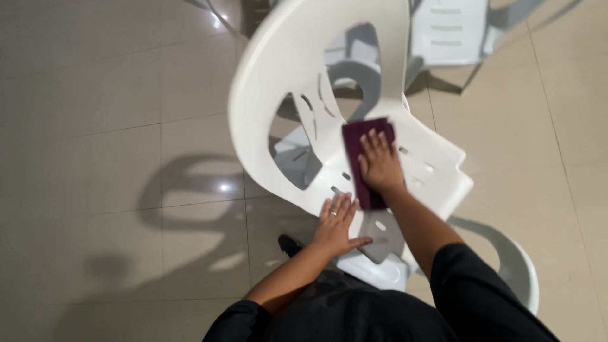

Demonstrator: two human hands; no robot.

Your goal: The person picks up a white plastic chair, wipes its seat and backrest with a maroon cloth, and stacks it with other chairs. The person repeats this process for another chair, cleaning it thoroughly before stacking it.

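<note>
Lying flat on the seat of a white plastic chair [285,69], a dark maroon cloth [364,158] is seen as a folded oblong whose long axis runs from the far side of the seat toward the person, tilted slightly so that its near end points down and a little to the right in the view. The cloth is pressed under the right hand [380,163], which is laid palm down over its middle and right part with the fingers spread and pointing away from the person; the far end of the cloth shows beyond the fingertips and its near end shows beside the wrist. Nothing is clamped by this hand; it is held open and flat on the fabric. The left hand [337,223] is placed nearer the person and to the left of the cloth, just beside its near end, with the palm flat on the edge of the chair, the fingers together and the thumb spread to the right; a ring is seen on one finger. The two hands are kept apart but close. The chair is tipped, its curved back and armrest openings turned toward the upper left. Black sleeves [475,291] are seen at the bottom, a black shoe [289,245] below the chair, and beige floor tiles [95,158] all around.
</note>
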